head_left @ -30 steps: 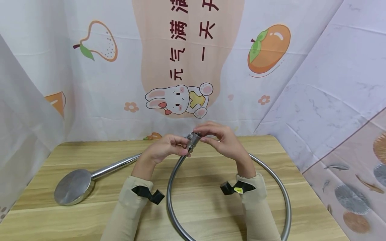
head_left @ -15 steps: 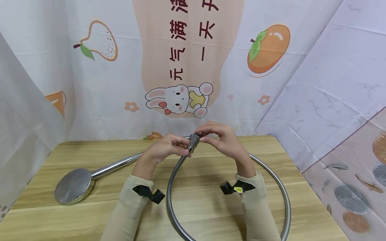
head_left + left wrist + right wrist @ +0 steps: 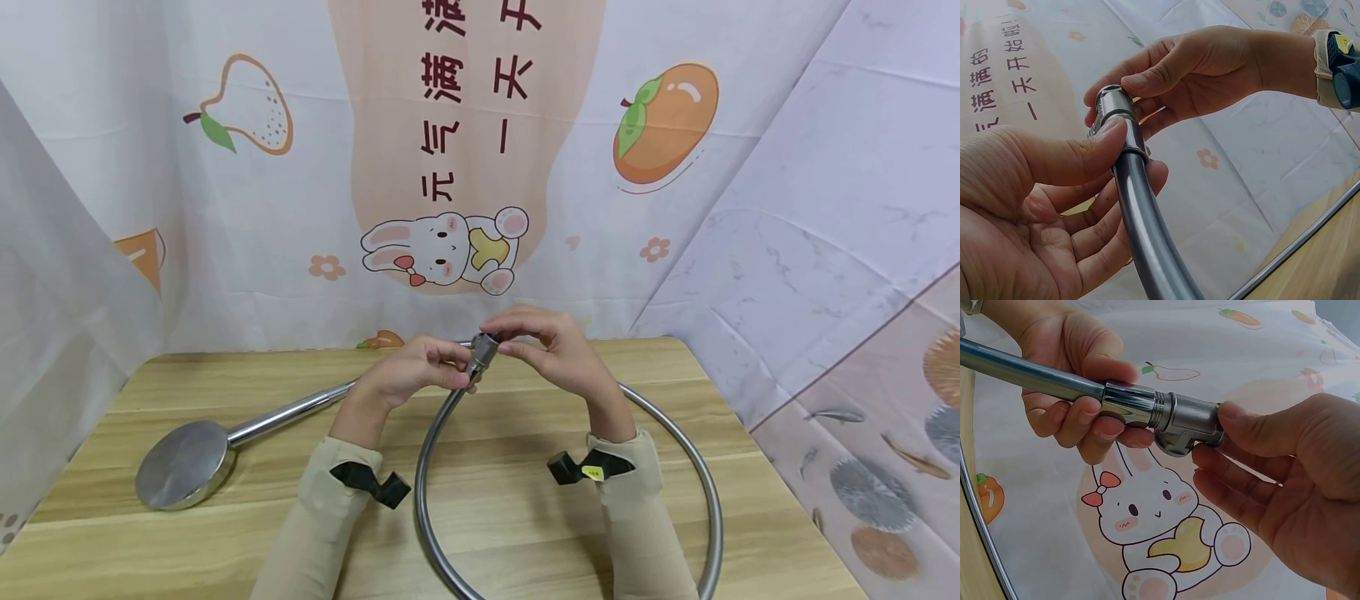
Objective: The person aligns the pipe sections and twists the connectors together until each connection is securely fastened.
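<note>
Both hands meet above the far edge of the table. My left hand [image 3: 408, 368] grips the chrome end nut [image 3: 1129, 402] of a grey metal shower hose [image 3: 424, 492], its thumb along the nut. A dull metal tee-shaped fitting [image 3: 1191, 417] joins that nut, with a few threads showing between them in the right wrist view. My right hand [image 3: 553, 348] pinches the fitting's far end between thumb and fingers. Its short side port points downward in the right wrist view. In the left wrist view the fitting [image 3: 1114, 100] is partly covered by fingers.
A round silver shower head [image 3: 183, 465] with a chrome handle [image 3: 288, 412] lies at the left of the wooden table [image 3: 525, 525]. The hose loops widely across the table, around the right forearm. A printed curtain [image 3: 300, 200] hangs close behind the table.
The fitting has turned slightly in the right fingers since a second ago, its side port less visible in the head view. Both hands stay nearly in place; the shower head lies still.
</note>
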A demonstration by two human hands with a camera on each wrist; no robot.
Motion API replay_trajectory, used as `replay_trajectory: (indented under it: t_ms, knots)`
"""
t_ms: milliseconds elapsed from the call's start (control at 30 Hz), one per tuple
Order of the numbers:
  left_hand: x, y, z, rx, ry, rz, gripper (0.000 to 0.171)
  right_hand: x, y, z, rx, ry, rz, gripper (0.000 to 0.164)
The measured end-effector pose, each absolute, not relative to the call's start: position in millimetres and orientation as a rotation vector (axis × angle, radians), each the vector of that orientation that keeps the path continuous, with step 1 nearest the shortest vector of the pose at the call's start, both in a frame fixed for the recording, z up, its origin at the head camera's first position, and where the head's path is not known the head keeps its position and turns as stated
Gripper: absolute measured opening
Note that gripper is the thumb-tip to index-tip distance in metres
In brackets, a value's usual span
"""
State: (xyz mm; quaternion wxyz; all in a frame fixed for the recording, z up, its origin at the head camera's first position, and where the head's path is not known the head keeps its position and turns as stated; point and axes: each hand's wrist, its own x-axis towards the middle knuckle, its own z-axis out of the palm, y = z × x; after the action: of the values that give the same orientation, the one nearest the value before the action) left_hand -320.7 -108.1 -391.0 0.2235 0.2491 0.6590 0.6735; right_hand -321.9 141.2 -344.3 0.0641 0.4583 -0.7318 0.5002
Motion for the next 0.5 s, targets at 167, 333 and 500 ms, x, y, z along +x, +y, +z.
replay_trajectory:
  t_ms: [167,333,500]
  knots:
    - [-320.5,-108.7,-391.5,0.694,1.821,1.860,0.042,-322.4,141.3,-344.5,1.389,-2.204,1.501,0.024]
    - [-320.0,-109.0,-390.9,0.704,1.819,1.858,0.044,-322.6,142.4,-345.2,1.365,-2.217,1.498,0.023]
    - [-320.2,-109.6,-390.2,0.707,1.822,1.855,0.042,-322.8,143.2,-345.4,1.359,-2.224,1.506,0.023]
